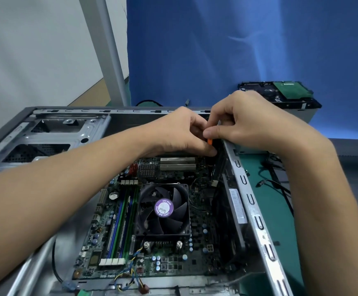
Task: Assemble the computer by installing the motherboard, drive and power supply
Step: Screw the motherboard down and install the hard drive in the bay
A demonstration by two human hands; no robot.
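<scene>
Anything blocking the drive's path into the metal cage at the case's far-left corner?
Nothing visible inside the cage. The drive lies outside the case, behind the right hand; it and the left hand, pinching an orange piece, are in between.

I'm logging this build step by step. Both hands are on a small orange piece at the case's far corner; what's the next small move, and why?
Probably ease the orange piece straight down into place before letting go. The left hand and right hand both pinch it above the motherboard, by the case wall. The board lies inside; the drive sits outside.
</scene>
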